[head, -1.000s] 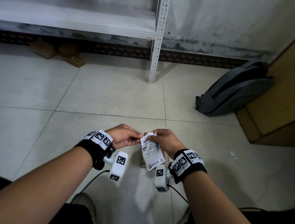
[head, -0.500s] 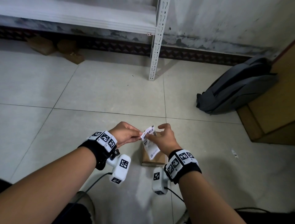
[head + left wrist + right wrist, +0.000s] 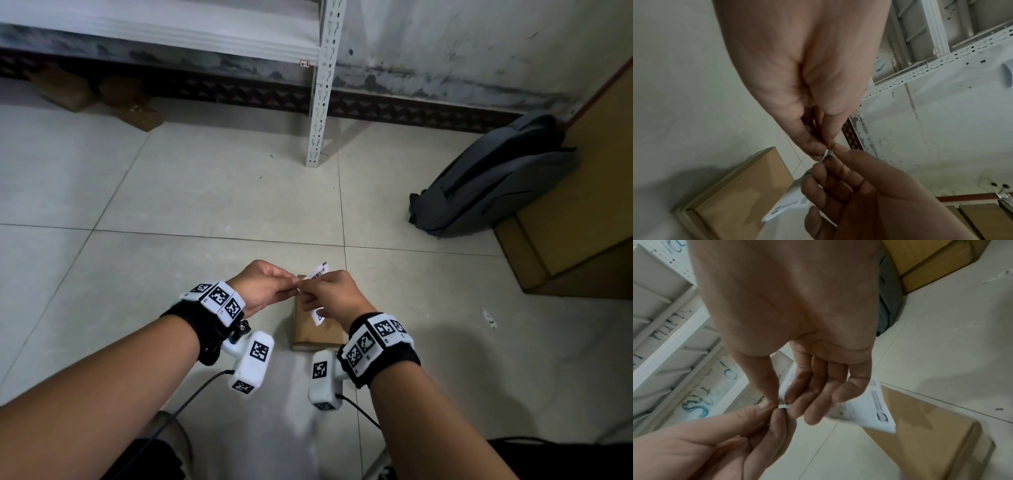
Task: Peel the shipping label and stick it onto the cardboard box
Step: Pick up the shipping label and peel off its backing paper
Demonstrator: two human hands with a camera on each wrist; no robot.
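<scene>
A white printed shipping label (image 3: 318, 273) is held in the air between both hands, over a small flat cardboard box (image 3: 317, 329) that lies on the tiled floor. My left hand (image 3: 265, 286) pinches one corner of the label (image 3: 827, 154) with thumb and forefinger. My right hand (image 3: 329, 294) pinches the same corner from the other side, and the rest of the label (image 3: 871, 408) hangs down behind its fingers. The box (image 3: 925, 439) is below and apart from the label. Most of the label is hidden by the right hand in the head view.
A white metal shelf post (image 3: 322, 102) stands ahead on the floor. A grey backpack (image 3: 493, 178) leans against large cardboard boxes (image 3: 582, 205) at the right. Brown blocks (image 3: 92, 92) lie under the shelf at the far left. A small paper scrap (image 3: 489, 318) lies at the right.
Both hands have closed in on one corner of the label. The label has turned edge-on and is mostly covered by the right hand, where before it hung flat and readable.
</scene>
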